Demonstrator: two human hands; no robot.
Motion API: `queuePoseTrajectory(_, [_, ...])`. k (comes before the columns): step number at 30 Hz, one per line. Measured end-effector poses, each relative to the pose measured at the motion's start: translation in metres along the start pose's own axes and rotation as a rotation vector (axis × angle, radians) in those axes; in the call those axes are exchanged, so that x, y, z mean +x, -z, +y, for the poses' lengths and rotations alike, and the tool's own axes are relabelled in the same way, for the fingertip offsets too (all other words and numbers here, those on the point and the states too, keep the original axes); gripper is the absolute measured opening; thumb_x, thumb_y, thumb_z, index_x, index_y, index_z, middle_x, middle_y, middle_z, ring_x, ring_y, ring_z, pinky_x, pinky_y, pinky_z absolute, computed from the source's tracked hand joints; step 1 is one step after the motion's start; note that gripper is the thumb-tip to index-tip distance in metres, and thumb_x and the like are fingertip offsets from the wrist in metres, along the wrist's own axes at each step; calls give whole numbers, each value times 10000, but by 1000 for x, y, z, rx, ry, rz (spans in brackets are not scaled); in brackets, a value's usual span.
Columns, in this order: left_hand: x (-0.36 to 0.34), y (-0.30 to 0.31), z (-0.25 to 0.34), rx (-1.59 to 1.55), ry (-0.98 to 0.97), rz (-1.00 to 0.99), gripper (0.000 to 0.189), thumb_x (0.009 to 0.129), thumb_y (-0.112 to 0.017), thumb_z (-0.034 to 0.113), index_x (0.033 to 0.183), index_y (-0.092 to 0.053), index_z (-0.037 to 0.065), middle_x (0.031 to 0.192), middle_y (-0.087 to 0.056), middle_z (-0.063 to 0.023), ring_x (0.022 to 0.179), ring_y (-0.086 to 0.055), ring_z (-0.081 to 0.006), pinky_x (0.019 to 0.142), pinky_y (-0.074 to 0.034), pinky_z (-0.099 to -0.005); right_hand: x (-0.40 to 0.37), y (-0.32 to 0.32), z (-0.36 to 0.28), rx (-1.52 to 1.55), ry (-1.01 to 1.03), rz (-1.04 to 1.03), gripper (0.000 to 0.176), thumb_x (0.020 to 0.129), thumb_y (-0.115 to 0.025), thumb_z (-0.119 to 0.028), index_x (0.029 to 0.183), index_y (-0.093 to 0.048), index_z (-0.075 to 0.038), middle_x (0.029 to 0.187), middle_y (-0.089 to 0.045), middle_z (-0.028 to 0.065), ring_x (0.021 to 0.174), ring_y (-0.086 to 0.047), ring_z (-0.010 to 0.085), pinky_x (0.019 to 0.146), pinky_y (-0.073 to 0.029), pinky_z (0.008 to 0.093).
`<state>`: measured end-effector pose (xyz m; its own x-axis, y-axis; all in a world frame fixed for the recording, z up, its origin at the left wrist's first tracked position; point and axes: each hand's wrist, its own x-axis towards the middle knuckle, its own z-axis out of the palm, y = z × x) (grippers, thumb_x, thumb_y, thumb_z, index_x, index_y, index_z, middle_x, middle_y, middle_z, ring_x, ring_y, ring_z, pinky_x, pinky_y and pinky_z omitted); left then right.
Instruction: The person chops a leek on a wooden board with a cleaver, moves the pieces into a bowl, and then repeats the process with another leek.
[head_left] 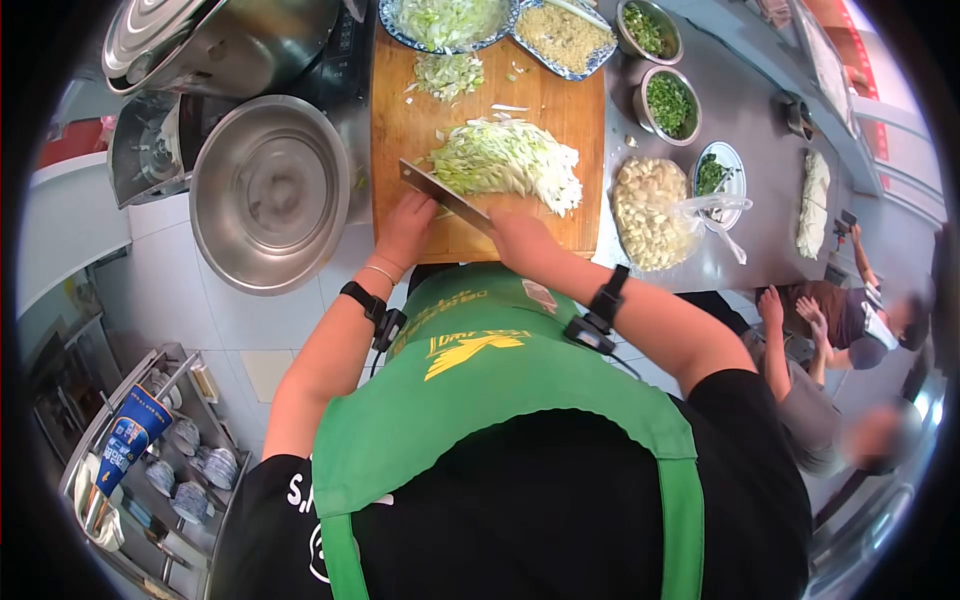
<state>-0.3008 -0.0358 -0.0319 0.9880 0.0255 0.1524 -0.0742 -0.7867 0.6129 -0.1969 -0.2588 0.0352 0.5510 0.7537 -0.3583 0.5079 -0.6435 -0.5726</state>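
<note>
Steel cleaver [445, 195] clamped in my right hand [520, 237], fingers wrapped round the handle, broad flat blade angled across the board. Left hand [405, 230] lies open and flat, fingertips right by the blade. Just beyond the blade I've got the shredded cabbage [510, 160]: pale green and white, thin curling ribbons, a loose heap mid-way on the smooth wooden cutting board [400, 110]. Round steel bowl [270, 195] sits left.

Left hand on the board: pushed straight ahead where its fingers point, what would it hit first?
Most likely the cleaver blade, lying right ahead of the left hand; the sliced greens lie beyond it.
</note>
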Motion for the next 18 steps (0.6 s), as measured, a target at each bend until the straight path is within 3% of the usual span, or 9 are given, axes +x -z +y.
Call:
queuePoseTrajectory(8, [-17, 5, 6, -34, 0, 2, 159, 827, -667, -8, 976, -628, 29, 1009, -613, -145, 984, -593, -366, 834, -523, -438, 17, 8, -11, 49, 46, 25, 206, 977, -587, -196, 1094, -537, -34, 869, -669, 245, 833, -645, 474, 719, -496, 572])
queuePoseTrajectory(10, [-20, 2, 7, -54, 31, -11, 154, 836, -669, 1, 983, -630, 25, 1019, -613, -147, 997, -590, -369, 840, -520, -440, -6, 11, -11, -32, 94, 46, 154, 970, -579, -142, 1070, -517, -42, 778, -657, 223, 748, -656, 441, 641, -501, 549])
queuePoseTrajectory(17, [-11, 3, 11, -39, 14, -40, 196, 851, -640, -3, 1045, -621, 20, 1057, -604, -169, 1023, -567, -391, 869, -500, -471, 20, -7, -6, 34, 46, 23, 172, 969, -586, -156, 1080, -523, -41, 838, -669, 215, 783, -659, 436, 652, -499, 550])
queuePoseTrajectory(18, [-5, 2, 9, -32, 0, -36, 196, 851, -640, -3, 1045, -621, 20, 1057, -604, -169, 1023, -567, -391, 869, -500, -471, 21, -1, -1, 36, 137, 112, 190, 968, -590, -161, 1102, -529, -41, 839, -667, 215, 771, -656, 444, 655, -505, 546])
